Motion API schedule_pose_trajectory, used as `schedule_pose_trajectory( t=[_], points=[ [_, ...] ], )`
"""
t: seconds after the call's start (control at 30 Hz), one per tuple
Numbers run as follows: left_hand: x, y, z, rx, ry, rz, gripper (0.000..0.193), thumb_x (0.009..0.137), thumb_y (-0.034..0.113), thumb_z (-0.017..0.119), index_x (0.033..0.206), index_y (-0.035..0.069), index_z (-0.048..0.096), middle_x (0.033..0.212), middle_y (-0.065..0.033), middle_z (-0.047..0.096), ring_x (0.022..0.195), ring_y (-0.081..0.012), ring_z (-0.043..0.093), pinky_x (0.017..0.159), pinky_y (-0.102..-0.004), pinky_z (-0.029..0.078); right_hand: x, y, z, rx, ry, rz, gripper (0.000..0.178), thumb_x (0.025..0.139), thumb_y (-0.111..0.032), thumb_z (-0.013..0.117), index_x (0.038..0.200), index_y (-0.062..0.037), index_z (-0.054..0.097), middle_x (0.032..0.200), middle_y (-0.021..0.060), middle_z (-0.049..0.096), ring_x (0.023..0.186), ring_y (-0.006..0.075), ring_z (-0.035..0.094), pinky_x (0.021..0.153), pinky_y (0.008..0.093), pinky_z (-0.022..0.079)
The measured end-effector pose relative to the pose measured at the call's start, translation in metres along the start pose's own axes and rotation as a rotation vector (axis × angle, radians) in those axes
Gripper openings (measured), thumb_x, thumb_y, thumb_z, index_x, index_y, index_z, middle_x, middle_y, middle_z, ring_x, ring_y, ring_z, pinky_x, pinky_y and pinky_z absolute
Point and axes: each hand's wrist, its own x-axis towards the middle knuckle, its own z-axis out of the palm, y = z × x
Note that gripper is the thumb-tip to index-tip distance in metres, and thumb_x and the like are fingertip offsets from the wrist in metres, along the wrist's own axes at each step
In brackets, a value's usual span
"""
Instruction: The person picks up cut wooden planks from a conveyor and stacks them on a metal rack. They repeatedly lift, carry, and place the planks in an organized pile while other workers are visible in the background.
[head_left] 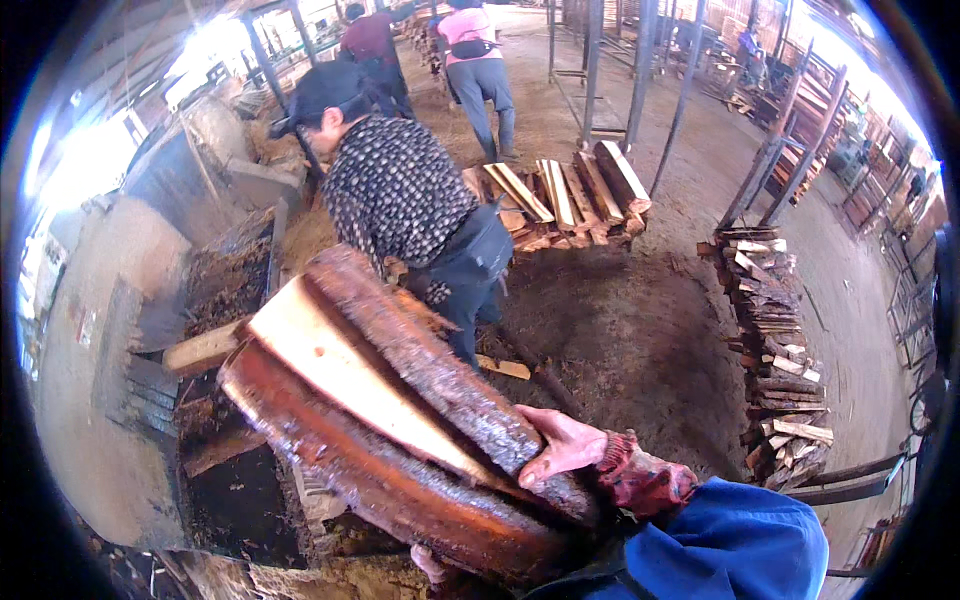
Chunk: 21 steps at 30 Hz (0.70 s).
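Note:
A bundle of long bark-edged wood slabs (400, 420) lies slantwise in front of me, held up against my body. One slab shows a pale sawn face; the others show dark, wet-looking bark. My right hand (562, 447) grips the top slab near its near end, thumb over the bark and the other fingers mostly hidden. Under the lower edge of the bundle, part of my left hand (428, 563) shows, supporting the slabs from below; the rest of it is covered by the wood.
A person in a patterned shirt (400, 190) stands close ahead, beside a machine bed (230, 270) with a squared timber (203, 348). A stack of slabs (570, 200) lies beyond. A long wood pile (785, 350) and metal posts (645, 75) stand right. Two people work farther back.

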Motion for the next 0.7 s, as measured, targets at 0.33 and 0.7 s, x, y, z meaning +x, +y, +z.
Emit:
schedule_pose_trajectory(
  t=[0.33,0.7],
  points=[
    [0.037,-0.042,0.099,0.042,-0.333,-0.364,0.079,0.070,0.032,0.066,0.135,0.001,0.033,0.125,-0.0146,0.050,0.111,-0.0322,0.050,0.095,-0.0430,0.041,-0.126,0.009,-0.061,0.123,0.544,0.024,0.098,0.056,-0.029,0.089,0.133,0.0016,0.035,0.115,0.0043,0.053,0.105,0.0143,0.047,0.094,0.0304,0.040],
    [0.093,-0.112,0.149,0.318,-0.730,-0.530,0.066,0.085,0.037,0.060,0.134,0.002,0.033,0.128,-0.0104,0.046,0.114,-0.0252,0.048,0.096,-0.0381,0.040,-0.199,0.010,-0.055,0.210,1.061,0.063,0.098,0.059,-0.040,0.084,0.132,0.0040,0.038,0.118,0.0040,0.052,0.107,0.0138,0.047,0.095,0.0292,0.037]
  ],
)
